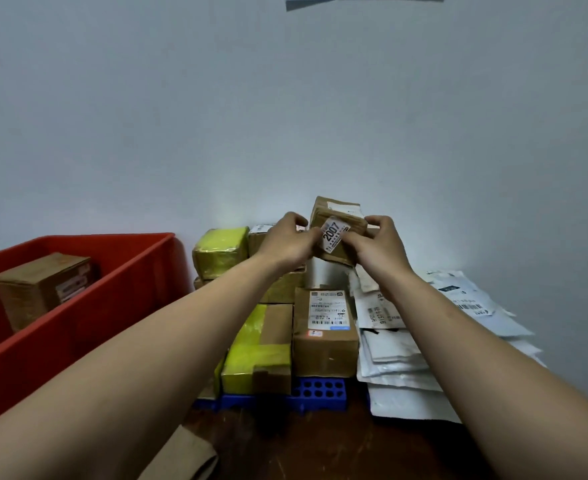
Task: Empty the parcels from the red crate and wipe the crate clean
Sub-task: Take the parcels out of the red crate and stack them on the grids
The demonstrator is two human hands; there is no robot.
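Fingers (353,243) of my left hand (285,242) and right hand (380,242) curl around the small brown parcel (341,211) bearing the "2007" label, holding it tilted above the stack of parcels (323,327) by the wall (285,116). To seat it well, I judge that I should level it, lower it onto a flat carton top, and let go only once it rests steady. One brown box (39,289) sits in the red crate (119,296) on my left, so wiping is not yet due.
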